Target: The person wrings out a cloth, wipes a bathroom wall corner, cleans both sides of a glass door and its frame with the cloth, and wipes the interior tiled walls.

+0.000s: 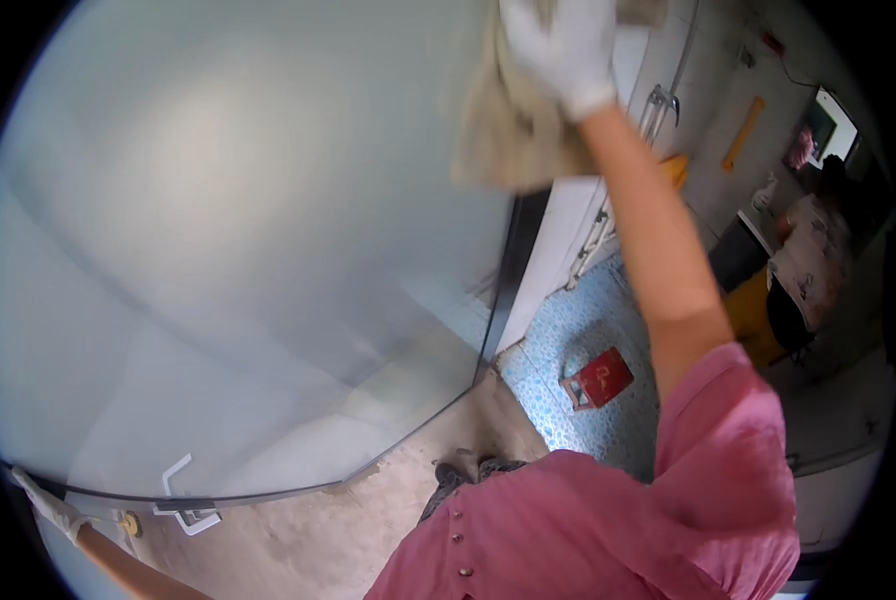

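My right hand (563, 45), in a white glove, is raised at the top with a beige cloth (513, 125) gripped in it. The cloth hangs against the frosted glass door (228, 230) near its dark-framed side edge, slightly blurred. At the lower left, my left hand (53, 508), also gloved in white, holds the door's dark frame at its far corner; its fingertips are partly hidden. Close to that hand, a white angular door handle (190, 518) sits on the frame, with its other part showing faintly through the glass.
A red-topped stool or box (600, 380) stands on blue patterned floor (548, 340) beyond the doorway. At the right, another person (813, 255) in a patterned shirt is near a counter. White-framed bars (593, 245) line the opening. Bare concrete (368, 500) lies underfoot.
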A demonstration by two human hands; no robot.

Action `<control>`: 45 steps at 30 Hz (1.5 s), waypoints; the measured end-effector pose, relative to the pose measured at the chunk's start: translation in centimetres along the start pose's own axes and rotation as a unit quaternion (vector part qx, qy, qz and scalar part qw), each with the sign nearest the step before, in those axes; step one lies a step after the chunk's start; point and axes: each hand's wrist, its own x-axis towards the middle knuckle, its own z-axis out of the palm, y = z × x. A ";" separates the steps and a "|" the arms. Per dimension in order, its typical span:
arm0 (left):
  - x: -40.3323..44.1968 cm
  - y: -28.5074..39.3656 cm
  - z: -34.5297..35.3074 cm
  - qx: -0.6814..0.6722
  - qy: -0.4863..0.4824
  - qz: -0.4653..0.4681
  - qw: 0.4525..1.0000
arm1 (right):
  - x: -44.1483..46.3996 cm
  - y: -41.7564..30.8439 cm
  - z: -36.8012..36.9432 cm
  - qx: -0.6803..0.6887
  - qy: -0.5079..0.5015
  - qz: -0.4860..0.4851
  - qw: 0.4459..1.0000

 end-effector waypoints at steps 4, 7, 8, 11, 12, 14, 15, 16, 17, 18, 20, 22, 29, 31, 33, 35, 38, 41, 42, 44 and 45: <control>4.0 -4.6 -1.9 -0.068 -0.011 -0.015 0.997 | -19.0 -8.4 -8.5 0.027 -0.181 0.233 0.955; 6.7 -8.3 -3.3 -0.054 -0.032 -0.015 0.998 | -31.7 -13.0 -13.8 0.026 -0.399 0.316 0.861; 7.0 -8.7 -3.2 -0.065 -0.032 -0.039 0.997 | -34.2 -13.7 -14.9 0.026 -0.439 0.322 0.839; 6.3 -7.9 -2.8 -0.026 0.011 -0.021 0.999 | -35.4 -13.6 -14.7 0.044 -0.431 0.366 0.824; 6.0 -7.5 -2.6 -0.023 0.012 -0.013 1.000 | -35.3 -13.5 -14.4 0.053 -0.418 0.385 0.821; 4.7 -6.0 -2.2 -0.050 -0.004 -0.038 0.998 | -30.5 -12.7 -13.7 0.037 -0.384 0.371 0.845; 3.6 -4.4 -1.8 -0.074 -0.018 -0.067 0.995 | -28.7 -12.1 -12.7 0.016 -0.370 0.347 0.862; 2.5 -2.7 -1.6 -0.103 -0.042 -0.040 0.993 | -26.9 -11.3 -11.2 0.051 -0.326 0.359 0.873; 3.8 -4.8 -1.8 -0.081 -0.026 -0.027 0.996 | -25.9 -10.3 -9.5 0.057 -0.298 0.374 0.876; 3.8 -4.8 -1.7 -0.040 0.010 -0.031 0.999 | -21.7 -10.1 -8.5 0.047 -0.265 0.350 0.897; 2.7 -3.3 -1.1 -0.012 0.030 -0.037 0.999 | -17.1 -8.9 -5.5 0.033 -0.161 0.335 0.928; 1.8 -2.1 -1.1 -0.002 0.022 -0.038 0.999 | -10.5 -8.8 -3.6 0.096 -0.092 0.338 0.932; -1.4 1.8 -1.9 -0.038 0.013 0.018 0.999 | 8.3 -15.5 3.1 -0.068 0.031 0.300 0.951; -1.3 1.1 -2.3 -0.097 -0.010 0.039 0.994 | 14.2 -21.3 4.1 -0.056 0.018 0.288 0.956; -1.3 0.8 -2.5 -0.110 -0.002 0.065 0.992 | 18.8 -27.7 6.0 0.004 0.008 0.251 0.968; -1.5 1.3 -2.6 -0.147 -0.013 0.072 0.987 | 23.0 -35.2 6.9 0.066 -0.083 0.226 0.968; -1.3 0.5 -2.7 -0.167 -0.014 0.064 0.984 | 23.9 -47.5 9.4 0.184 0.060 0.095 0.977; -1.3 0.6 -2.4 -0.163 0.020 0.071 0.984 | 23.5 -59.1 11.3 0.397 -0.204 0.097 0.889; -0.9 0.1 -2.3 -0.169 0.016 0.068 0.983 | 22.9 -62.9 13.8 0.395 -0.046 0.104 0.912; -0.5 -1.2 -1.6 -0.207 0.026 0.061 0.976 | 24.7 -62.9 14.2 0.382 -0.159 0.013 0.910; -0.9 -0.7 -1.8 -0.205 0.030 0.078 0.975 | 26.3 -61.6 14.2 0.372 -0.211 -0.028 0.903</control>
